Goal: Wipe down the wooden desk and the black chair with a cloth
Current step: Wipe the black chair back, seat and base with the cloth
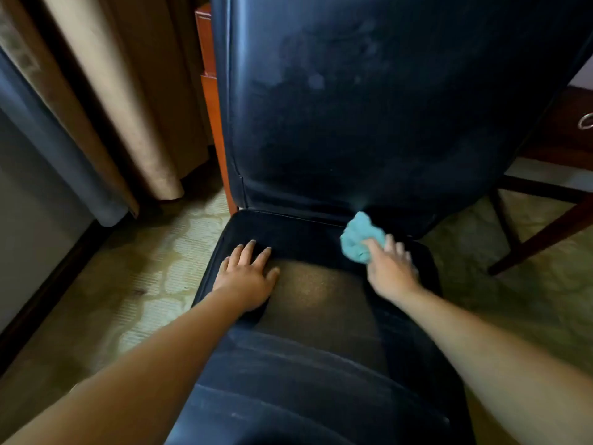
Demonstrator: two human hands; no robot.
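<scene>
A: Dim room here, and the black chair (369,101) swallows most of the light.

B: There's a soft sheen on its backrest, and a pale patch glows mid-seat.

A: The right hand (390,271) and the cloth (361,237) are smeared with motion blur.

B: The curtain (106,101) edges are soft too, and the lines bow outward at the borders, so that's a wide lens.
</scene>
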